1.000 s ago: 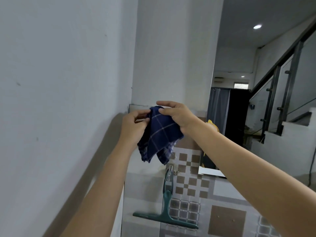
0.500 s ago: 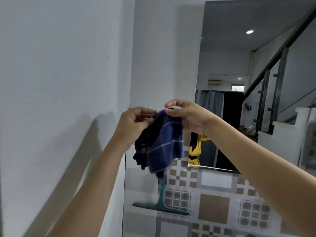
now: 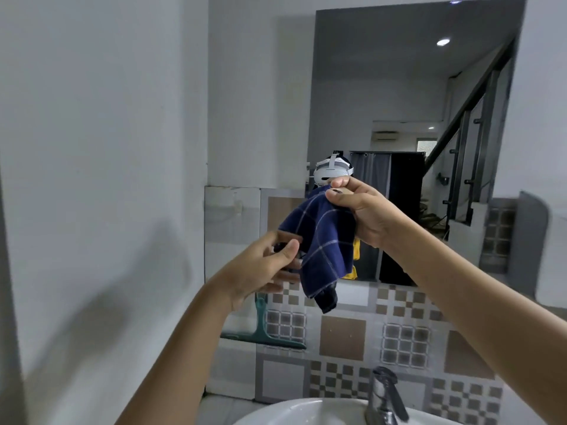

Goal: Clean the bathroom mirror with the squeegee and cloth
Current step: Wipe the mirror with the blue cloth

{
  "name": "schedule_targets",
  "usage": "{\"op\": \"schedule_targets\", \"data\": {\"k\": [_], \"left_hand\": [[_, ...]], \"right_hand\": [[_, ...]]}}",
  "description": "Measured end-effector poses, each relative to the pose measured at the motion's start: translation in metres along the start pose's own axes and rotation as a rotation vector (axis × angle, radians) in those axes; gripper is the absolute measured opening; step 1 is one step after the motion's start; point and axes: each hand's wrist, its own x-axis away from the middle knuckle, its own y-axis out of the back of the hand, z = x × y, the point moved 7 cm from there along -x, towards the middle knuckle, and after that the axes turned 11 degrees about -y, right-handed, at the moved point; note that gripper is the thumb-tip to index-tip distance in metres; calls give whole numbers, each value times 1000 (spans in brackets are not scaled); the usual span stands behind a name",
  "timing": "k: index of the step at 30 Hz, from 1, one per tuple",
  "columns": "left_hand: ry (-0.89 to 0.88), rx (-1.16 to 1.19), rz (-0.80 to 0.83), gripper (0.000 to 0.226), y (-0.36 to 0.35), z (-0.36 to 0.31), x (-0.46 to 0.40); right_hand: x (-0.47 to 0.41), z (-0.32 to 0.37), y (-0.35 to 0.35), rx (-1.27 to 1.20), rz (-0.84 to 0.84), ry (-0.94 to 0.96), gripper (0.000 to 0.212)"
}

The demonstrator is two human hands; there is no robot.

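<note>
A dark blue checked cloth (image 3: 322, 243) hangs in front of the wall mirror (image 3: 399, 102). My right hand (image 3: 362, 210) pinches its top corner, level with the mirror's lower left part. My left hand (image 3: 264, 268) is lower and to the left, its fingers closed on the cloth's left edge. A green squeegee (image 3: 264, 329) rests against the tiled wall below the mirror, blade down, behind my left wrist. Its handle top is hidden by my hand.
A white basin (image 3: 294, 412) with a chrome tap (image 3: 385, 397) sits at the bottom edge. A plain white wall (image 3: 92, 179) stands close on the left. Patterned tiles (image 3: 343, 335) cover the wall under the mirror.
The view has swung right and down, bringing the mirror, basin and tap into sight. My right hand has lifted the cloth's corner while my left hand dropped lower along its edge.
</note>
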Motion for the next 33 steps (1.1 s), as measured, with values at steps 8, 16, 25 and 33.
{"op": "schedule_targets", "data": {"k": [8,16,25,33], "left_hand": [[-111,408,-181,30,-42,-13,-19],[-125,-73,-136,45,-67,-60,-43],[-386,-536,-317,25,-94,-104,-58],[-538,-881,-455,17,-121,-125,-72]], "right_hand": [[41,10,40,83,-46,16,24],[88,31,78,659,-149,15,30],[119,46,116,769,-272,300,33],[128,60,145,938,-510,481,19]]}}
